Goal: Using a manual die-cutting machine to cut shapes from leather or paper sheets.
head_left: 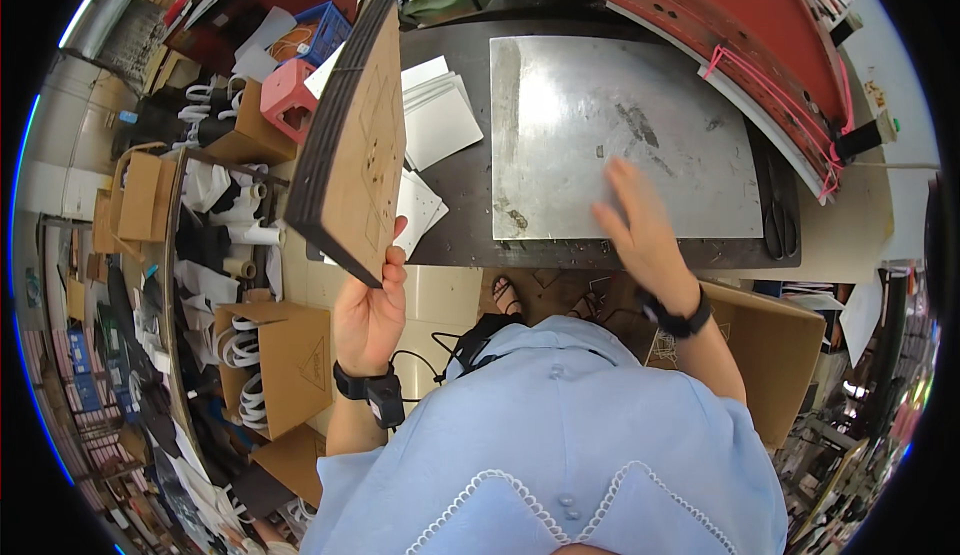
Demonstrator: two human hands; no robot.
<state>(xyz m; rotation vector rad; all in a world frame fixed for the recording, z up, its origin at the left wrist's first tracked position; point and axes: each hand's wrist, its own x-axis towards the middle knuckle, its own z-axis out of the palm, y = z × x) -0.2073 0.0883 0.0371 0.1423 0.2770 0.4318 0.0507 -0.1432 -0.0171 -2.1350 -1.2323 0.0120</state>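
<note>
My left hand grips the lower end of a thick wooden board with dark layered edges, held upright on edge at the left of the dark worktable. Thin lines and small holes show on its pale face. White sheets lie in loose piles on the table behind it. A scuffed silver metal plate lies flat on the right half of the tabletop. My right hand, slightly blurred, is open with fingers apart at the plate's lower part, holding nothing; I cannot tell whether it touches the surface.
A red machine with pink cord rises at the back right, black scissors beside the plate. A pink holder, a blue crate and cardboard boxes stand left. Another carton is below the table's right end.
</note>
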